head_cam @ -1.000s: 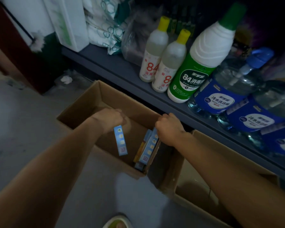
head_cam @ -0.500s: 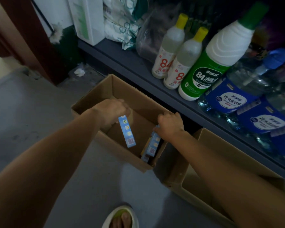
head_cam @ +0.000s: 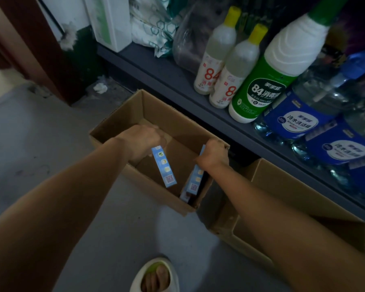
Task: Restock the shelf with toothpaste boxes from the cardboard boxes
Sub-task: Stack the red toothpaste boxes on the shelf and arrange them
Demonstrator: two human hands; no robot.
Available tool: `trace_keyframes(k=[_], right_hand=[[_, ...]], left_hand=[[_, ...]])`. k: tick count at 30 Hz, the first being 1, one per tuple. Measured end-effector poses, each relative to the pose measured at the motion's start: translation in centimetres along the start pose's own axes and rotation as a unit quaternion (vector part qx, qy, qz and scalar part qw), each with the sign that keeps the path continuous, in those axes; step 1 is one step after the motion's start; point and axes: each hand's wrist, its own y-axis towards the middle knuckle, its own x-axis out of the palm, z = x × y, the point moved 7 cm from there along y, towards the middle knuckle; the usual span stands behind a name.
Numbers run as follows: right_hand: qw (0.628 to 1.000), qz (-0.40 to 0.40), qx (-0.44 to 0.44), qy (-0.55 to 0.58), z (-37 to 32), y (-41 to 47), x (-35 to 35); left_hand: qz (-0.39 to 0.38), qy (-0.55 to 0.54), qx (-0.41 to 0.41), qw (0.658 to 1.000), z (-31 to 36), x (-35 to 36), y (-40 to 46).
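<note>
Dim light around you. Grey floor (head_cam: 40, 157) runs left and near; a dark red-brown door frame (head_cam: 27, 45) stands far left beside a chipped white-and-green wall (head_cam: 72, 34). Crumpled white paper (head_cam: 100, 88) lies at its foot.

Both hands (head_cam: 140, 142) (head_cam: 214, 154) curled, gripping; arms extended down.

Light-blue toothpaste boxes (head_cam: 163, 166), brown cardboard box (head_cam: 167, 114).

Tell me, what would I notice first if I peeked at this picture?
Two bare arms reach into an open brown cardboard box on the grey floor; the left hand holds a light blue toothpaste box and the right hand grips another light blue toothpaste box. Behind, a big green-and-white bottle stands on the dark shelf.
</note>
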Motion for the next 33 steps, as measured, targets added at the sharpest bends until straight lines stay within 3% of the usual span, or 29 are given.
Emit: trace_keyframes(k=[9, 14, 21, 26, 33], right_hand=[[0.998, -0.029, 0.008, 0.056, -0.9, -0.1, -1.4], [0.991, -0.083, -0.047, 0.097, -2.6, -1.8, -5.2], [0.982, -0.057, -0.169, 0.056, -2.5, -6.9, -15.2], [0.986, -0.021, -0.163, 0.015, 1.7, -11.4, -23.9], [0.990, 0.028, -0.142, -0.002, 10.8, -18.6, -35.9]], left_hand=[[0.003, -0.036, -0.018, 0.999, 0.5, -1.6, -1.1], [-0.038, -0.003, -0.039, 0.999, 1.2, -4.1, -2.2], [-0.058, 0.058, -0.038, 0.996, 5.1, -12.3, -3.8], [0.008, 0.044, -0.029, 0.999, 11.5, -21.0, -4.7], [0.049, 0.113, 0.032, 0.992, 22.7, -30.2, -3.3]])
